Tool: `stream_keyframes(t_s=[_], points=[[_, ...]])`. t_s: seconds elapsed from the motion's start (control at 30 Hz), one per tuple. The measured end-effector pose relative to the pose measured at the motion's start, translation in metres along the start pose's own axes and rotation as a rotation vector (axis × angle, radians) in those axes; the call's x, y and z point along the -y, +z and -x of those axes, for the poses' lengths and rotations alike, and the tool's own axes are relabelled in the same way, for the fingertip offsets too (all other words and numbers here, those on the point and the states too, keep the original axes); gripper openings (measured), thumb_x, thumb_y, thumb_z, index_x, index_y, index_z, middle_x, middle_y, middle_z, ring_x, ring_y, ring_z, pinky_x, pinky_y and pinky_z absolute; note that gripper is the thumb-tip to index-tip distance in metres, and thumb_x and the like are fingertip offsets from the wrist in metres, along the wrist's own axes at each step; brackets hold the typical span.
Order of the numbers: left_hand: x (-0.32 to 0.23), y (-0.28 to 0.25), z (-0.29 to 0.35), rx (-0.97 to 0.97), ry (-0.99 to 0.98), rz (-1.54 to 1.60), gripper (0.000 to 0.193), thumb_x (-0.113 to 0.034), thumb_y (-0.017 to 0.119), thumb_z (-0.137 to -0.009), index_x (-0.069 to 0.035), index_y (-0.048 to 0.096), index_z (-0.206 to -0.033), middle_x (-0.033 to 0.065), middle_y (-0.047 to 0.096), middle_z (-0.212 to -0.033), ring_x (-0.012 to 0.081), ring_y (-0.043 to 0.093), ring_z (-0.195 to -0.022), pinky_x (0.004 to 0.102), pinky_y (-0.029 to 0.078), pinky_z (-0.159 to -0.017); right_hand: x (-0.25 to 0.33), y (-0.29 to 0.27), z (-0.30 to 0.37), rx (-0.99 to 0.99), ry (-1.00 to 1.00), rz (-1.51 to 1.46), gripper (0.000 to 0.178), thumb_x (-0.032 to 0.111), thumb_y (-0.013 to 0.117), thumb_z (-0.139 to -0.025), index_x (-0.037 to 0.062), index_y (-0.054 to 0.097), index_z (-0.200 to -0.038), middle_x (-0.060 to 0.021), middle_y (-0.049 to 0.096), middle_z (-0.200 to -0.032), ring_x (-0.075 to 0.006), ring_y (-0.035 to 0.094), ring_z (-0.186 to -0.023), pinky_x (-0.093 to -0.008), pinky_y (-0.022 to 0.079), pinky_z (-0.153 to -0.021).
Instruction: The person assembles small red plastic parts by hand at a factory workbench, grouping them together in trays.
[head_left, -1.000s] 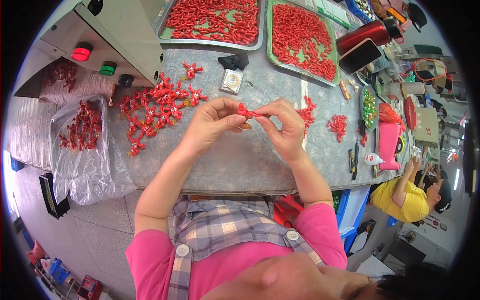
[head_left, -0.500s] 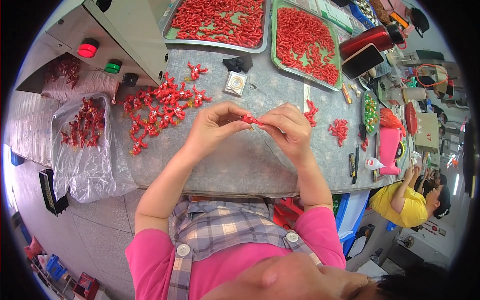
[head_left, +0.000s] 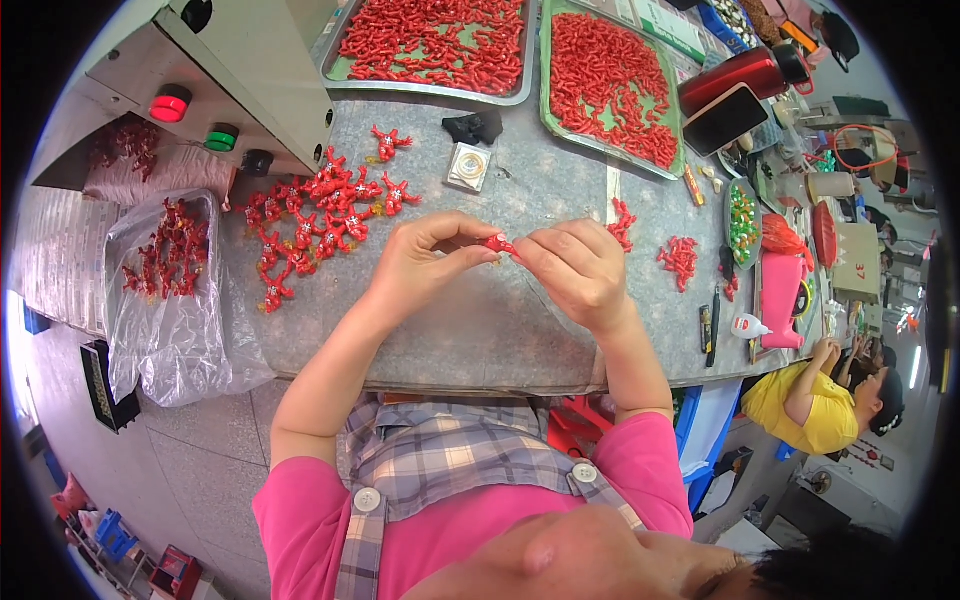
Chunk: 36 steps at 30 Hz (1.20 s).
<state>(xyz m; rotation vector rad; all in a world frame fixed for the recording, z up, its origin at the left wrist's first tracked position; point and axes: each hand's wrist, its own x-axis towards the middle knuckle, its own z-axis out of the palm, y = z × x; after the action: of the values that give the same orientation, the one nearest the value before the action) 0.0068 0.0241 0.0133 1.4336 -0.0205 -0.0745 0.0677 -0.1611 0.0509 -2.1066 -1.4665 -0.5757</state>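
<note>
Between my two hands, over the middle of the table, is a small red plastic figure (head_left: 500, 244). My left hand (head_left: 432, 258) pinches its body between thumb and fingers. The fingertips of my right hand (head_left: 575, 265) are closed on its right end; which part they grip is too small to make out. Left of my hands lies a loose pile of similar red figures (head_left: 325, 215), with a single figure (head_left: 390, 143) behind it. Two small heaps of red parts (head_left: 678, 262) lie to the right of my right hand.
Metal trays of red pieces (head_left: 430, 92) stand at the back. At left, a plastic-lined bin (head_left: 165, 340) of figures sits beside a machine (head_left: 215, 85). A phone (head_left: 725, 122), red bottle (head_left: 745, 82) and glue bottle (head_left: 750, 326) lie right. A co-worker in yellow (head_left: 810, 405) sits beyond.
My right hand has turned slightly and shifted a little down and right, its fingers closer together. The figure stays in my left hand's pinch.
</note>
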Motion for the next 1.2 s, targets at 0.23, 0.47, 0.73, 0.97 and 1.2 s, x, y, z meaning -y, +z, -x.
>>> stream_keyframes(t_s=[0.23, 0.47, 0.73, 0.97, 1.2], points=[[-0.002, 0.001, -0.001, -0.008, 0.132, -0.098, 0.016, -0.005, 0.067, -0.074, -0.001, 0.065, -0.090, 0.0044, 0.065, -0.085, 0.0090, 0.061, -0.077, 0.0225, 0.048, -0.070, 0.001, 0.003, 0.004, 0.004, 0.263, -0.319, 0.016, 0.007, 0.069, -0.064, 0.0064, 0.062, -0.078, -0.0026, 0.059, -0.071, -0.0193, 0.055, -0.063, -0.0293, 0.043, -0.054], [0.001, -0.005, -0.001, 0.087, -0.186, 0.066, 0.017, -0.009, 0.066, -0.076, 0.000, 0.064, -0.091, 0.0030, 0.065, -0.078, 0.0067, 0.060, -0.074, 0.0201, 0.047, -0.066, 0.005, 0.000, 0.002, 0.076, 0.121, -0.133, 0.014, 0.005, 0.071, -0.063, 0.0046, 0.063, -0.075, -0.0040, 0.058, -0.066, -0.0189, 0.055, -0.060, -0.0293, 0.043, -0.053], [0.003, -0.002, -0.001, 0.092, -0.171, 0.034, 0.016, -0.009, 0.066, -0.077, 0.000, 0.064, -0.090, 0.0020, 0.065, -0.077, 0.0052, 0.059, -0.072, 0.0196, 0.046, -0.063, 0.004, 0.003, 0.009, 0.127, 0.401, -0.361, 0.011, 0.004, 0.070, -0.065, 0.0038, 0.063, -0.073, -0.0048, 0.059, -0.066, -0.0191, 0.054, -0.061, -0.0289, 0.042, -0.054], [0.006, -0.002, -0.001, 0.111, -0.223, 0.006, 0.016, -0.011, 0.066, -0.076, -0.001, 0.064, -0.088, 0.0020, 0.065, -0.074, 0.0050, 0.059, -0.069, 0.0201, 0.046, -0.061, 0.002, 0.006, 0.015, 0.166, 0.493, -0.473, 0.011, 0.008, 0.070, -0.067, 0.0035, 0.061, -0.072, -0.0054, 0.058, -0.067, -0.0197, 0.054, -0.063, -0.0300, 0.041, -0.057], [0.006, 0.001, -0.002, 0.132, -0.289, 0.023, 0.014, -0.005, 0.066, -0.076, 0.003, 0.063, -0.087, 0.0050, 0.063, -0.076, 0.0092, 0.059, -0.066, 0.0217, 0.047, -0.058, -0.001, 0.006, 0.019, 0.211, 0.545, -0.546, 0.014, 0.015, 0.068, -0.070, 0.0040, 0.059, -0.072, -0.0065, 0.058, -0.068, -0.0224, 0.055, -0.066, -0.0314, 0.041, -0.059]])
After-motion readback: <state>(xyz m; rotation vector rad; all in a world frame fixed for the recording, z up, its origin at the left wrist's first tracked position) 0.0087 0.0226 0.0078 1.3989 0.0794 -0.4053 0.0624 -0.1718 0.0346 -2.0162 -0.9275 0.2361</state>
